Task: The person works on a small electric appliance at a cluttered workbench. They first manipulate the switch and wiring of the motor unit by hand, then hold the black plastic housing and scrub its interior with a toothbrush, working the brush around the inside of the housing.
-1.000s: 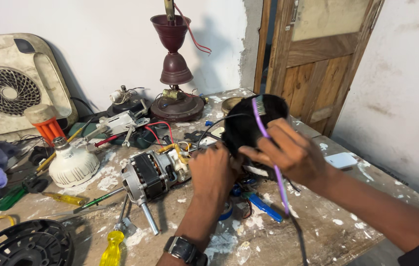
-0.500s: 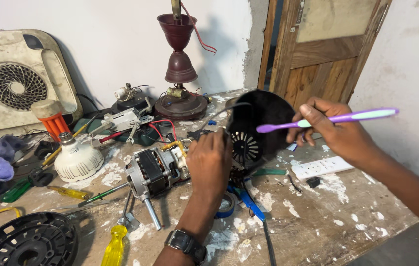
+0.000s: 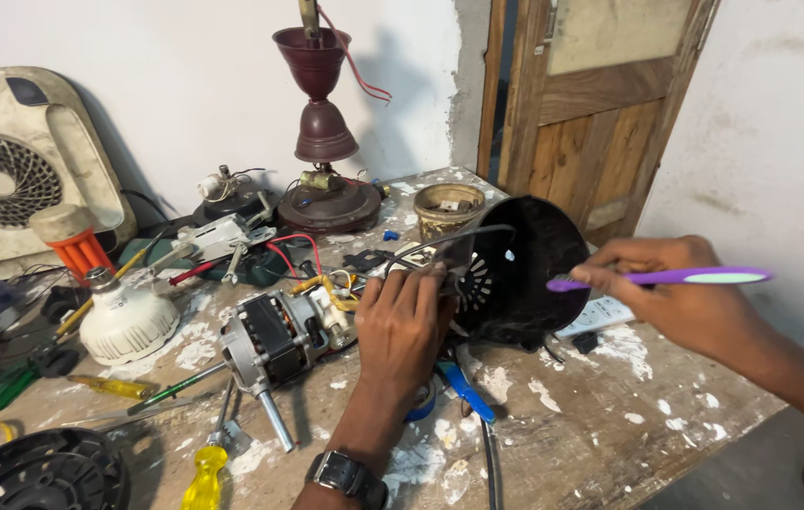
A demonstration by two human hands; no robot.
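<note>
Black plastic, the round fan cover [image 3: 524, 269] stands tilted on edge on the paint-spattered tabletop [image 3: 609, 416], just right of a bare motor [image 3: 274, 338]. It looks dusty, dished, with a slotted grille at its middle. Likely light and stiff; its rim suits a grip. Left hand [image 3: 402, 326] curls around that rim. Right hand [image 3: 680, 297] pinches a purple toothbrush [image 3: 661, 278], its tip at the cover.
</note>
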